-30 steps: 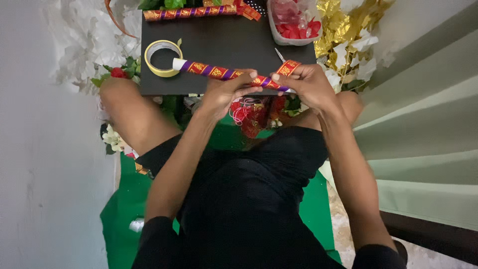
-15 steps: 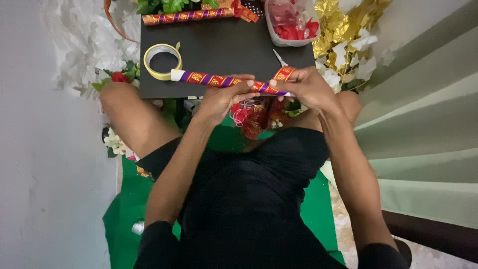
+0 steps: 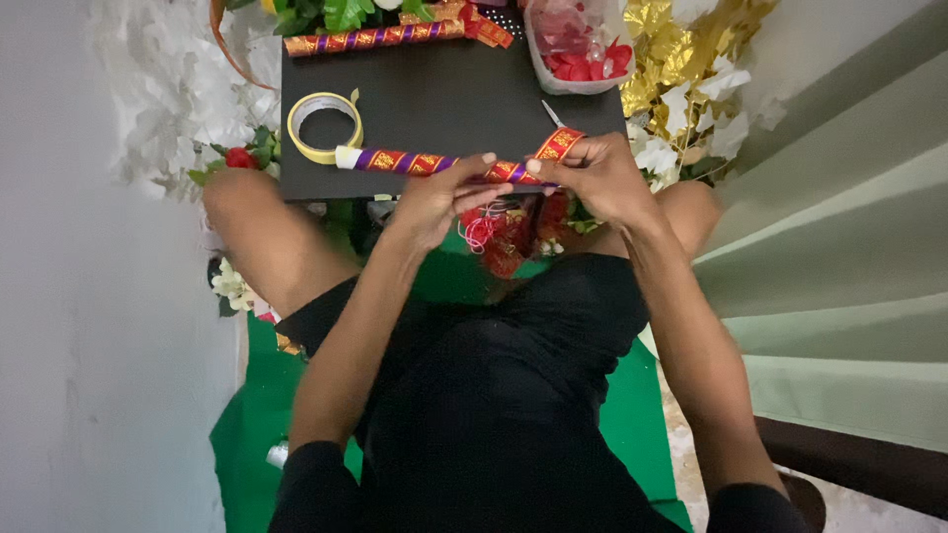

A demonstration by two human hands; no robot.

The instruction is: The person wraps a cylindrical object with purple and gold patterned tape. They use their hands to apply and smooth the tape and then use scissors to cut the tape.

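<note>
Stick point(image 3: 415, 162) crosswise, bare end leftward.

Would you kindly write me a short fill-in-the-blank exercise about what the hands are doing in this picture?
1. Both hands, left hand and right hand, hold a stick wrapped in purple and ____ ribbon.
2. The roll of tape is ____ in colour.
3. The tape lies on a ____ board.

Missing words: red; yellow; black

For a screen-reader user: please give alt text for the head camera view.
Both hands, left hand and right hand, hold a stick wrapped in purple and red-gold ribbon over a black board. A tape roll, scissors and a second wrapped stick lie on it.
</note>
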